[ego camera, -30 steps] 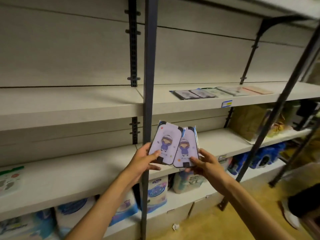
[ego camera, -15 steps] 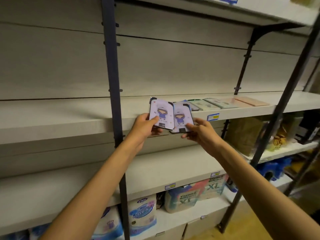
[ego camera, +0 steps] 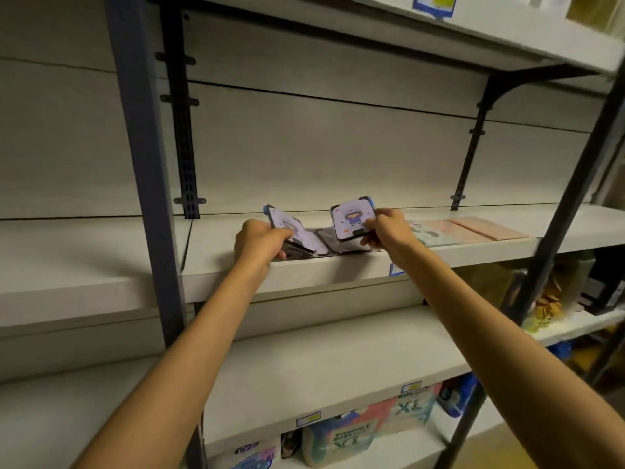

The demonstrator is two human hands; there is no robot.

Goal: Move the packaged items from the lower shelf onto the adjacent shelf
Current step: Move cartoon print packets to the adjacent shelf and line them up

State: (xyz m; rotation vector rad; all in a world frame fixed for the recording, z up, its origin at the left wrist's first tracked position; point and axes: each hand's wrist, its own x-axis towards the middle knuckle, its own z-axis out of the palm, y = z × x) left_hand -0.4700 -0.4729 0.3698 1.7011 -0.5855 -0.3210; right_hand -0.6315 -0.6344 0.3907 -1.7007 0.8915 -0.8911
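Down low on the bottom shelf there's a white pack (ego camera: 252,453) with a blue logo I can't read, then a teal pack (ego camera: 341,441) where "Vitamin E" and "XL" are legible, and next to it a pink-teal pack (ego camera: 409,409) with a big "XL". Yellow price tags sit on the shelf edge above them, too blurry to read.

Up on the middle shelf (ego camera: 338,269), the left hand (ego camera: 260,240) has its fingers curled around a lilac cartoon packet (ego camera: 287,226), tilted, its lower edge down by the shelf. Dark packets (ego camera: 331,245) lie flat between the hands. The right hand (ego camera: 389,228) pinches a second cartoon packet (ego camera: 351,218), thumb on its right edge, raised above the dark ones. Further right, pastel packets (ego camera: 470,230) lie flat in a row.
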